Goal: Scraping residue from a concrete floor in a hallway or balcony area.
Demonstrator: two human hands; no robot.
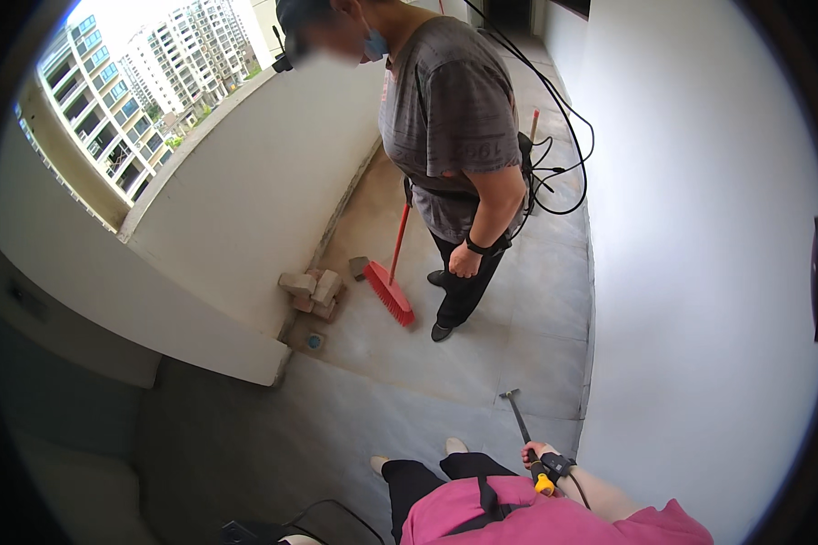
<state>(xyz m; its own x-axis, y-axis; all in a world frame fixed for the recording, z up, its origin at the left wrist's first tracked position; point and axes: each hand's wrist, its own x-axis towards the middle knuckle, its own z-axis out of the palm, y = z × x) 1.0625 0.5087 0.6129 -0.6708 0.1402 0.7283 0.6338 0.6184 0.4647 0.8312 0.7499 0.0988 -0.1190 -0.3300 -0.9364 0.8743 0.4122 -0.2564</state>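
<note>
At the lower right, my right hand (538, 451) is closed around the handle of a scraper (520, 418). It has a slim dark shaft, a small T-shaped head and a yellow end behind my hand. Its head is at the tiled floor, though whether it touches is hard to tell. A black device is strapped to my right wrist. My left hand does not show; only a dark device with a cable (336, 505) and a pale patch appear at the lower left edge.
Ahead stands a person (454, 118) in a grey shirt, beside a red broom (389, 292). Several broken bricks (314, 292) lie by the low balcony wall (245, 173), near a blue floor drain (314, 341). A white wall (700, 227) runs along the right.
</note>
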